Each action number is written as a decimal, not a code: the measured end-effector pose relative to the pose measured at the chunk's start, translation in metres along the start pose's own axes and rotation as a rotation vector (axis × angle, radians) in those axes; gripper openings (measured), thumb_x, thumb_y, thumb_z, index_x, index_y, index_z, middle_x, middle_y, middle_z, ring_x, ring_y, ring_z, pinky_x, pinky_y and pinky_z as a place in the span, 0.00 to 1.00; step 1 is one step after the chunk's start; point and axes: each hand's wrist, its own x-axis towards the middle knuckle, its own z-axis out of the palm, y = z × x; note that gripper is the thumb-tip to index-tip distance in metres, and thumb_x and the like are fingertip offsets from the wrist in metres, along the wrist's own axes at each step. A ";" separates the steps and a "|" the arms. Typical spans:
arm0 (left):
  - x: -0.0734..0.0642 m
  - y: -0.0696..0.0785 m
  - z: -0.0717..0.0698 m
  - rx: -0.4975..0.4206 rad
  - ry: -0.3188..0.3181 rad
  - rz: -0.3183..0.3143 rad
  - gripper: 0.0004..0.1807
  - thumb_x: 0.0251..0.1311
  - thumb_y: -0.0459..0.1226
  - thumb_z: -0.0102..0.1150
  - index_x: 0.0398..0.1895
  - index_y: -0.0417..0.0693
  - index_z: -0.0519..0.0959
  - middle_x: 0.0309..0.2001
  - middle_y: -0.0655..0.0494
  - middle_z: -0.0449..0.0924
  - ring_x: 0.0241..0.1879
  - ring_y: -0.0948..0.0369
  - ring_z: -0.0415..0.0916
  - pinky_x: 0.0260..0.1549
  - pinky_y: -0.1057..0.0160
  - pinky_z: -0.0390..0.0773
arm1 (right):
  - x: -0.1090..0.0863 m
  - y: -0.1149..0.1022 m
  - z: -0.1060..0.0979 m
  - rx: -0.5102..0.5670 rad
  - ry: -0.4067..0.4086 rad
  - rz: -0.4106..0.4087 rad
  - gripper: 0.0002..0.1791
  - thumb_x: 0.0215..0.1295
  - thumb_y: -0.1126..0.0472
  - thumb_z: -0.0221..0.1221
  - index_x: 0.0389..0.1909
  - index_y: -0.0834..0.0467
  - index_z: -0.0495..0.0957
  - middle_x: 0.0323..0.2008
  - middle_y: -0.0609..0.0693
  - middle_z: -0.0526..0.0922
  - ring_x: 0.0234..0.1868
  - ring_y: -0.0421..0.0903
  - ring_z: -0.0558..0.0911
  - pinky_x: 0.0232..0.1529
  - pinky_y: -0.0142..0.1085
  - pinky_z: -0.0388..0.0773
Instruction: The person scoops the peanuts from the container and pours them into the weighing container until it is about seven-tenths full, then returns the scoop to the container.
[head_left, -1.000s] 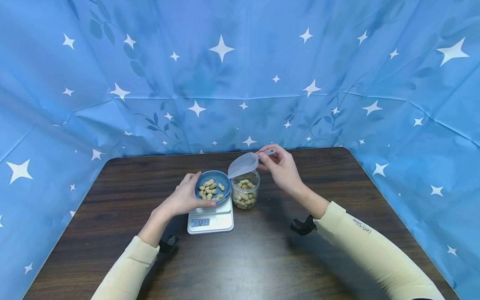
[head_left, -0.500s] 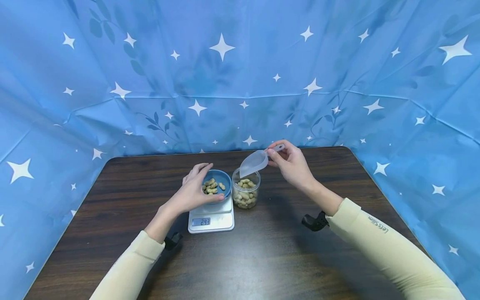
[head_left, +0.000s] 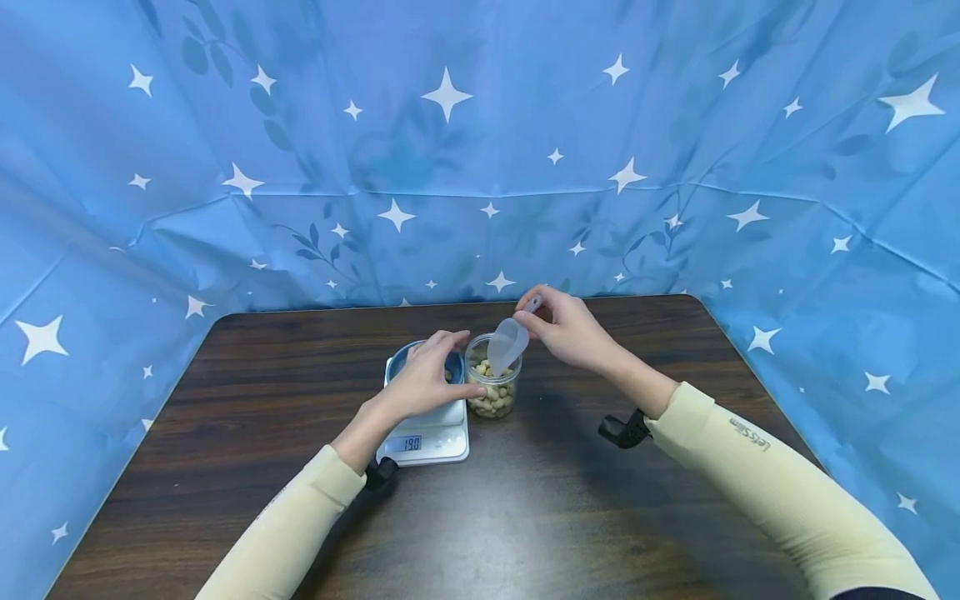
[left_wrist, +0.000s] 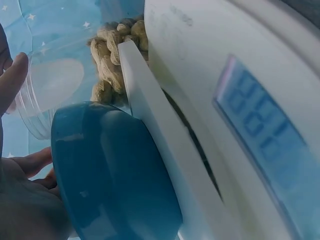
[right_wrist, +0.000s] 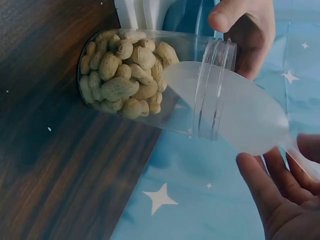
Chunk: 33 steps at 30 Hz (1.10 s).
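Note:
My right hand (head_left: 562, 329) pinches the handle of a translucent plastic scoop (head_left: 507, 346). The scoop's tip points down inside a clear jar (right_wrist: 187, 46), just above the peanuts (right_wrist: 120, 89). Over a blue bowl (left_wrist: 110, 170) on a white kitchen scale (head_left: 442, 448), my left hand (head_left: 423, 379) reaches across with thumb and fingers spread. Its thumb and fingertips are right at the jar's rim. That hand hides most of the bowl in the head view, with a few peanuts showing at its right side. The scale's display reads 19.0.
The jar stands upright on the dark wooden table (head_left: 562, 517), close against the scale's right side. Behind the table's far edge hangs a blue curtain (head_left: 525, 167) with white stars.
My left hand has left the bowl's rim and moved right to the jar. My right hand has tipped the scoop down into the jar. The display dropped from 24.3 to 19.0.

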 end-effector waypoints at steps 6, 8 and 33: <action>0.009 0.006 0.004 0.003 -0.015 0.005 0.51 0.54 0.55 0.77 0.76 0.43 0.66 0.63 0.49 0.73 0.59 0.54 0.71 0.69 0.36 0.53 | 0.006 -0.002 0.005 -0.118 -0.068 -0.081 0.06 0.78 0.59 0.57 0.47 0.57 0.78 0.33 0.50 0.82 0.28 0.48 0.76 0.31 0.43 0.74; 0.012 0.007 0.005 0.010 -0.022 0.011 0.50 0.54 0.55 0.77 0.76 0.43 0.66 0.63 0.49 0.74 0.58 0.54 0.72 0.69 0.37 0.53 | 0.008 -0.002 0.008 -0.148 -0.082 -0.103 0.05 0.78 0.60 0.58 0.46 0.57 0.78 0.33 0.49 0.82 0.27 0.47 0.76 0.30 0.42 0.73; 0.020 0.007 0.006 -0.033 -0.060 0.001 0.46 0.52 0.51 0.80 0.71 0.42 0.71 0.61 0.48 0.76 0.58 0.52 0.73 0.61 0.43 0.68 | 0.014 0.008 0.035 -0.160 -0.074 -0.172 0.05 0.75 0.60 0.62 0.42 0.58 0.80 0.33 0.48 0.85 0.30 0.43 0.84 0.31 0.37 0.80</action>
